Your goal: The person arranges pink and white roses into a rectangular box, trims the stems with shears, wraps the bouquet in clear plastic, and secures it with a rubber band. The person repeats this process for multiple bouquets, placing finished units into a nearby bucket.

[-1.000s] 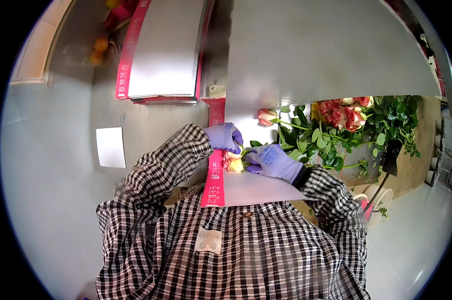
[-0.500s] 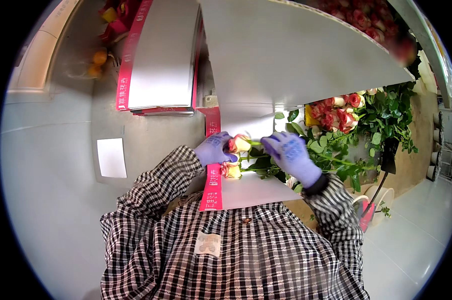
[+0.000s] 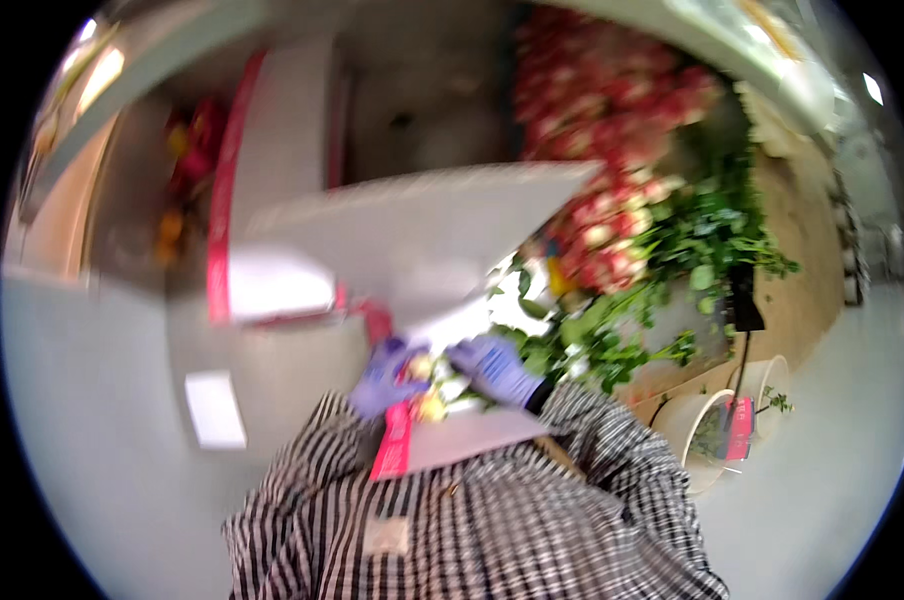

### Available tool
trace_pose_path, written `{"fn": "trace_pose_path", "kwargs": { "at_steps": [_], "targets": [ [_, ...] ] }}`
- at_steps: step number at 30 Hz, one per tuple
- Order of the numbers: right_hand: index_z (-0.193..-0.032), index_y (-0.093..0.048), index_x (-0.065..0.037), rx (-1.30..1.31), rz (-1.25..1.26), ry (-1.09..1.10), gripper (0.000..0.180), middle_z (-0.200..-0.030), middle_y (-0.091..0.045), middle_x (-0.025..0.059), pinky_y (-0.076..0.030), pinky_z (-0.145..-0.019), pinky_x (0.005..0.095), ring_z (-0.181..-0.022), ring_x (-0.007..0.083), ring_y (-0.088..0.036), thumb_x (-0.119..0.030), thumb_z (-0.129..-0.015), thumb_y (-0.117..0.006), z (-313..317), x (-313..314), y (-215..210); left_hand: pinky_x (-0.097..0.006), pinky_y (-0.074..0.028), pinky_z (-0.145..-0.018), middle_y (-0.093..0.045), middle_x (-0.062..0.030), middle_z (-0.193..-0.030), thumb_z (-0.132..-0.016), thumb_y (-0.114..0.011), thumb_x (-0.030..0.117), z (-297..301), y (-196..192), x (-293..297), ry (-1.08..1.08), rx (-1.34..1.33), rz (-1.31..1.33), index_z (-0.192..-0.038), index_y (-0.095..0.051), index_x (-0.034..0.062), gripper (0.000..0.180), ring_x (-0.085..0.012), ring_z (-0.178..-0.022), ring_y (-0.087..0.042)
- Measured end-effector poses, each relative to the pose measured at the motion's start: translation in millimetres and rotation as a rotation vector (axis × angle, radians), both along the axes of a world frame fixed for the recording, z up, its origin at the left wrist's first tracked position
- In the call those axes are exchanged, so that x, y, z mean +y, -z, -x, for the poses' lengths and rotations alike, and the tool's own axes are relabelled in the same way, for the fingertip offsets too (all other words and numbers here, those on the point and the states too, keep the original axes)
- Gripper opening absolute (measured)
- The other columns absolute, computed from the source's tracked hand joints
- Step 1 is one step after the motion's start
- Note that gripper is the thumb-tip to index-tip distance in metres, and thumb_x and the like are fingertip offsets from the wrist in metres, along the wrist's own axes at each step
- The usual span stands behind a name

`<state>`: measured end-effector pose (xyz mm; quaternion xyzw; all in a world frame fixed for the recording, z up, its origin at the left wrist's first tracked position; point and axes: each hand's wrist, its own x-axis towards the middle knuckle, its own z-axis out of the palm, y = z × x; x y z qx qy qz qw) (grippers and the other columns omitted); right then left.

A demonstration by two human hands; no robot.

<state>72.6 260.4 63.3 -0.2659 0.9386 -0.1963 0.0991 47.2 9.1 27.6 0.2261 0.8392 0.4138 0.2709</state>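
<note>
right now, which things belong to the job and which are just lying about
Seemingly part of the job:
- roses at the left hand
- pink-edged sheet under them
- piled roses
- stacked pink-edged sheets

Seemingly lying about:
- white paper at left
- blurred orange items
- white buckets

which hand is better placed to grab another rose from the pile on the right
Probably the right hand: it is on the same side as the rose pile and nearer to it. The left hand is farther off, at the rose heads on the pink-edged sheet.
</note>
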Motion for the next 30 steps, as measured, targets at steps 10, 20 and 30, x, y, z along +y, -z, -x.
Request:
{"fn": "trace_pose_path", "kwargs": {
  "at_steps": [10, 20, 30],
  "targets": [
    [-0.114, -0.069, -0.007, 0.193, 0.074, 0.678, 0.026, -0.106, -0.071, 0.0092, -0.053, -0.088, 0.0297, -0.096, 0.0182, -0.068, -0.013, -0.089, -0.067, 89.0, 273.1, -247.6, -0.043, -0.047, -0.093, -0.055, -0.0175, -0.115, -0.072, -0.08, 0.04, 7.6, -10.3, -0.5, 0.087, 0.164, 0.053, -0.122, -0.066, 0.0124, 0.059, -0.0342, -0.107, -0.054],
    [-0.124, -0.062, -0.003, 0.586, -0.209, 0.661, 0.042, -0.125, -0.061, 0.0246, -0.046, -0.103, 0.0421, -0.116, 0.0358, -0.059, -0.011, -0.083, -0.067, 206.7, 395.7, -238.2, -0.034, -0.049, -0.089, -0.054, -0.012, -0.109, -0.075, -0.081, 0.023, 39.8, -10.1, 11.3, 0.128, -0.087, 0.285, -0.109, -0.075, 0.0114, 0.036, -0.025, -0.099, -0.057],
    [-0.121, -0.062, 0.0, 1.009, 0.146, 0.627, 0.04, -0.109, -0.067, 0.0157, -0.051, -0.089, 0.0384, -0.102, 0.0307, -0.065, -0.009, -0.083, -0.069, 10.9, 360.9, -325.5, -0.024, -0.052, -0.069, -0.057, -0.0036, -0.095, -0.077, -0.081, 0.013, 44.3, -15.0, 19.0, -0.116, -0.53, 0.15, -0.108, -0.074, 0.0059, 0.032, -0.0111, -0.08, -0.059]
  ]
}}
